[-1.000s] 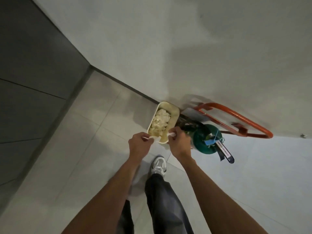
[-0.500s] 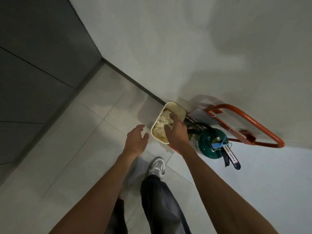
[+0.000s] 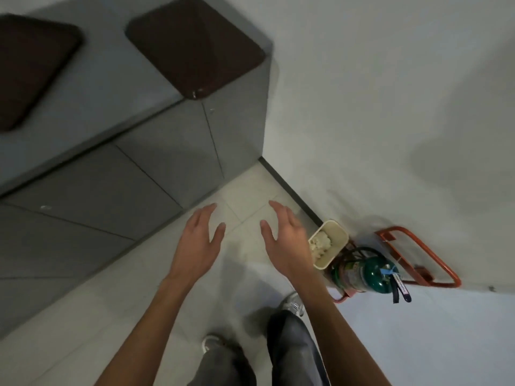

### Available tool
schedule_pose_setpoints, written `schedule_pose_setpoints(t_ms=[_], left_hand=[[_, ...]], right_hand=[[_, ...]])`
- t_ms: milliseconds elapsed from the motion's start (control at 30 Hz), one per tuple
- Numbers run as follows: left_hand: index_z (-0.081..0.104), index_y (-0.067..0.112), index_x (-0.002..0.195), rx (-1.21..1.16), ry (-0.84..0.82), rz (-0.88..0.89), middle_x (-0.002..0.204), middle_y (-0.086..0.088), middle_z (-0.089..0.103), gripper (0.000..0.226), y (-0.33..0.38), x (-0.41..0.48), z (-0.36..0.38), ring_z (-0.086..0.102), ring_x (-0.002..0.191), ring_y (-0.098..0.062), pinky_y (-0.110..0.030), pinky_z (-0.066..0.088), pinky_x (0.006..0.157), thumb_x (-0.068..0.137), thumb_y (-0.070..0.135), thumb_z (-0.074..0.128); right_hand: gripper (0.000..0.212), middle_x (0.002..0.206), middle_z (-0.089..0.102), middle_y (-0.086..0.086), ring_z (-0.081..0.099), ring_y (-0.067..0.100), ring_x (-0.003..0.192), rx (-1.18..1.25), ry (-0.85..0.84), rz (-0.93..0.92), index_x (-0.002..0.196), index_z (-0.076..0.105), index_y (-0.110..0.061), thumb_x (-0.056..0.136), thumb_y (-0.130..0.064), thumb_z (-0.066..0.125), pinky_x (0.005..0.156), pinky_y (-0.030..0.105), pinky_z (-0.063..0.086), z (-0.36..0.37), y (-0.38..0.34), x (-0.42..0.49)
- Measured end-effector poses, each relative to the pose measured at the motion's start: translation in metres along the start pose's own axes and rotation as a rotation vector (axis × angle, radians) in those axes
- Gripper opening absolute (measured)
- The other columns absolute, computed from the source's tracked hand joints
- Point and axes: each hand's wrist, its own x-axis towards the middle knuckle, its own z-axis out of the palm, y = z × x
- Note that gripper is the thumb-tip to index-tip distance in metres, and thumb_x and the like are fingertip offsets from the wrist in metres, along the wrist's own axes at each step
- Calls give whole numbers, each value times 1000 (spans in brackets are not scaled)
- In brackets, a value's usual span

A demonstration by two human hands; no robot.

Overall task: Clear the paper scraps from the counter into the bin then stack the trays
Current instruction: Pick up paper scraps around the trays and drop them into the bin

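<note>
White wall [image 3: 390, 107]: smooth, matte, fills the right half of the view. Grey counter [image 3: 117, 87] upper left: flat matte top, slab cabinet fronts below with thin seams. Floor [image 3: 83, 316]: pale square tiles, low sheen.

Two trays on the counter top, both dark brown rounded rectangles with raised rims, lying flat and apart, not stacked. Left tray [image 3: 30, 68] is cut by the frame edge. Right tray [image 3: 195, 48] sits skewed, near corner at the counter's front edge. Both blurred, surface texture unreadable.

Left hand [image 3: 199, 240] and right hand [image 3: 284, 238]: both over the floor, palms down, fingers extended and loosely spread, nothing in either.

Orange tube frame [image 3: 418, 257] stands against the wall: bent metal, painted. Glossy green cylinder [image 3: 367, 271] sits in it, black hose and a tag on top.

Bin [image 3: 337, 235]: cream, rectangular with rounded corners, smooth walls, on the floor at the wall base, touching or just beside the cylinder, just right of the right hand. Paper scraps [image 3: 320, 244] are inside it: crumpled off-white lumps, piled at the end nearer the hand.
</note>
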Motion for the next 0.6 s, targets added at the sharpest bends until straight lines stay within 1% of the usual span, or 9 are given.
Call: schedule_pose_setpoints(t_ms=[100,167,233,300,333,400,467,500,600], left_hand=[[35,30,156,-23,92,-36,161,-1,41,57,-23,-52,-82,27,154,-19,-38,28,121,104,49,48],[36,31,156,-54,164,-61,160,-2,43,58,-41,-88,-132,26,154,-19,-36,26,121,103,50,50],[40,28,155,-63,244,-90,157,-3,46,57,-62,-122,-178,29,153,-20,-34,26,121,103,47,53],[44,26,153,-65,324,-130,154,-4,50,56,-84,-153,-219,36,150,-22,-35,29,120,102,48,53],[46,24,151,-72,360,-152,153,-4,52,56,-95,-166,-236,40,147,-23,-36,31,120,102,49,53],[49,21,149,-87,432,-191,148,-4,56,54,-116,-189,-267,47,141,-23,-31,33,116,102,47,53],[52,17,146,-99,504,-221,144,-3,58,50,-139,-209,-293,50,136,-22,-24,32,111,103,43,54],[52,18,146,-105,531,-238,144,-2,58,50,-151,-217,-305,51,135,-21,-23,32,109,103,43,54],[52,18,146,-129,596,-318,145,-1,58,49,-190,-234,-337,51,135,-20,-24,33,109,103,44,53]], right_hand=[[50,159,47,0,40,24,150,-20,-6,-82,154,35,-37,108,-50,47,121,48,40,-4,-83,-33],[51,161,46,1,34,24,154,-24,-16,-148,155,37,-35,108,-49,48,123,48,36,-4,-130,-53],[51,162,46,0,30,23,156,-38,-30,-201,156,38,-34,108,-50,48,126,45,32,-1,-174,-70],[51,160,48,-1,34,22,153,-45,-50,-270,156,40,-33,108,-51,47,125,42,32,7,-213,-83],[52,159,49,-1,37,21,151,-46,-62,-305,155,40,-34,108,-53,46,124,43,33,13,-231,-88],[54,159,48,-1,39,21,150,-38,-94,-362,156,39,-36,107,-58,44,122,47,37,28,-263,-91],[56,162,46,-2,37,19,152,-24,-138,-410,156,37,-39,106,-62,42,123,48,37,46,-296,-93],[56,162,45,-3,36,18,153,-18,-161,-433,157,37,-40,106,-63,41,124,48,36,56,-313,-93],[52,158,50,-5,41,18,151,7,-203,-535,154,43,-34,107,-57,47,122,47,39,91,-364,-89]])
